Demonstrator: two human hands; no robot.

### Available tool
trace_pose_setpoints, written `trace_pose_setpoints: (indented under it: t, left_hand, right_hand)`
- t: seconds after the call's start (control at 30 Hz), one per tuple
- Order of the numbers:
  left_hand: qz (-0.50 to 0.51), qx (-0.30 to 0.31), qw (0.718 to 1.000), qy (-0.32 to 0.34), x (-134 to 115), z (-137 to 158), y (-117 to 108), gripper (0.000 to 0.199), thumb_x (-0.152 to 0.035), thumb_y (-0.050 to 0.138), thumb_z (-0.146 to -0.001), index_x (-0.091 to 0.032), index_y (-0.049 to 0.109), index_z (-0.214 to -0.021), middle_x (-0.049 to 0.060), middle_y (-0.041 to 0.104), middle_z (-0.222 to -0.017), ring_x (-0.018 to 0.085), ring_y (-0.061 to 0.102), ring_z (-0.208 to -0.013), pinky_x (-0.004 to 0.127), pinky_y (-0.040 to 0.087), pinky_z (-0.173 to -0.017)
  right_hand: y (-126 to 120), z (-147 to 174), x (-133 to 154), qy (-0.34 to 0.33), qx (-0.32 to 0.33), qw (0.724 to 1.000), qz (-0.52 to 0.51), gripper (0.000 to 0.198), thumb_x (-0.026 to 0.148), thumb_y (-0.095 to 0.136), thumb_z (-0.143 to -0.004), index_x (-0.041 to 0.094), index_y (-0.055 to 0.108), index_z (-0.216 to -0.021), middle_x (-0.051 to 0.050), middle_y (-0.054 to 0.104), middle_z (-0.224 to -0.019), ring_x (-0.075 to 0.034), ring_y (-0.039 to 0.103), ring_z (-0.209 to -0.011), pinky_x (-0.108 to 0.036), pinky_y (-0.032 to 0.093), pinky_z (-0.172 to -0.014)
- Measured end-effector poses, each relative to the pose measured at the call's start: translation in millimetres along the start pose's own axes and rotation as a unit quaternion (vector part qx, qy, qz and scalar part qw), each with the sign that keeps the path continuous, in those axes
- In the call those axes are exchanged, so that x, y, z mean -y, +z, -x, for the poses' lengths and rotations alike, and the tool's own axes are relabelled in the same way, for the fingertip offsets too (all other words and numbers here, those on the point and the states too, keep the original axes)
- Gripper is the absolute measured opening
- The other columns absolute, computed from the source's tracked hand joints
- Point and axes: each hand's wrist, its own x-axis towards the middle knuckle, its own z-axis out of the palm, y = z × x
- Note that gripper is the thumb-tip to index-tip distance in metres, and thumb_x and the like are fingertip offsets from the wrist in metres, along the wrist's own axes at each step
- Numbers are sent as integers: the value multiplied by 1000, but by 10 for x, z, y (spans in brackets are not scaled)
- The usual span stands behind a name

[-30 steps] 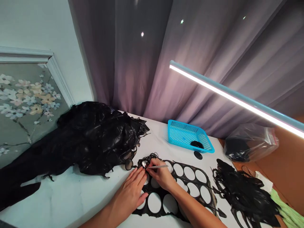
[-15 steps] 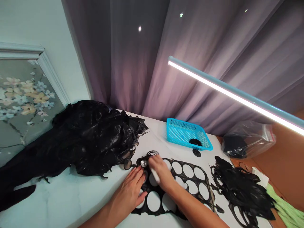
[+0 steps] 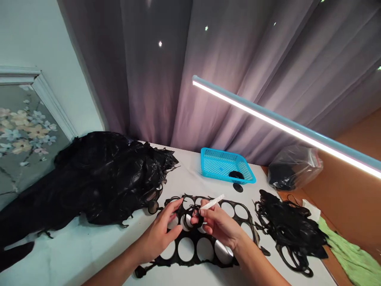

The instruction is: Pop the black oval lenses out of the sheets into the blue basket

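Your right hand (image 3: 222, 225) has its grip clamped on a slim white strip (image 3: 212, 201) and thin black loops (image 3: 195, 217), above the black holed sheet (image 3: 195, 249) lying on the counter (image 3: 190, 171). Your left hand (image 3: 159, 234) has its grip apart beside the loops; contact there cannot be confirmed. Beyond the sheet sits a blue basket (image 3: 208, 177), a black disc (image 3: 237, 188) just beside it.

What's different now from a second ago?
The left hand, flat on the black sheet earlier, has lifted, fingers and thumb apart. The right hand, still holding the white tool, has moved rightward and nearer the person, with dark loops at its fingertips. The blue basket stayed put.
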Motion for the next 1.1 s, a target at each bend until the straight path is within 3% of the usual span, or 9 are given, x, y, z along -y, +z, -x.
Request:
trace_pose_setpoints:
  t: [0.07,0.13,0.23,0.3,0.47,0.6,0.83,1.0,1.1]
  left_hand:
    - [132,67,988,-52,-101,-70,41,69,-23,59,-87,-30,29,-149,7,39,-148,25,32,-139,44,26,-113]
    - [225,105,963,-103,-192,-142,98,72,-22,63,-83,-30,32,-147,6,53,-132,24,42,-130,43,26,-110]
    - [299,103,937,-147,-303,-242,190,62,-23,66,-82,-26,42,-140,1,62,-96,20,57,-102,38,34,-99]
    - [311,83,935,-150,-358,-297,233,53,-24,67,-82,-24,50,-131,0,62,-87,18,59,-90,34,37,-90]
    - [338,78,931,-111,-432,-365,255,30,-22,66,-80,-18,61,-109,5,64,-90,19,61,-82,34,40,-82]
    - [346,86,929,-99,-446,-366,287,17,-28,59,-88,-17,59,-101,4,63,-84,19,61,-80,35,40,-83]
    - [308,76,943,-104,-394,-408,377,60,-23,81,-73,-21,49,-124,4,65,-92,17,61,-73,32,45,-72]
    - [364,119,919,-96,-427,-417,299,72,-19,80,-74,-21,44,-137,3,64,-87,18,64,-81,35,41,-86]
    - [410,119,899,-99,-472,-415,260,66,-20,74,-78,-21,45,-138,4,64,-91,18,63,-88,33,39,-91]
  right_hand:
    - [122,50,-54,22,27,998,-57,31,22,80,-74,18,48,-77,-3,64,-79,-11,64,-69,-11,33,-39]
    - [184,74,-67,30,36,994,-96,30,20,80,-73,17,51,-80,-2,63,-79,-9,62,-63,-10,32,-37]
    - [183,100,-50,27,25,992,-124,30,19,82,-71,16,54,-83,-2,64,-79,-7,61,-60,-10,32,-36]
    - [140,127,-38,14,13,992,-127,30,18,82,-71,16,54,-83,-1,63,-78,-8,62,-62,-9,32,-36]
    - [19,219,-17,-6,13,997,-80,31,19,81,-72,16,51,-77,-4,65,-80,-12,66,-68,-9,35,-36]
    - [-14,272,7,-30,19,999,-3,35,26,80,-75,18,46,-76,-5,66,-86,-15,67,-70,-12,39,-36]
    - [-11,338,11,-100,17,981,162,32,34,77,-76,18,50,-75,-2,64,-75,-17,64,-70,-18,44,-42]
    - [-58,326,3,-77,13,996,36,34,30,79,-74,19,46,-76,-1,63,-73,-13,61,-65,-16,37,-44]
    - [-81,295,-32,-65,22,995,-67,33,23,79,-73,19,46,-76,-2,65,-78,-11,60,-69,-16,34,-48]
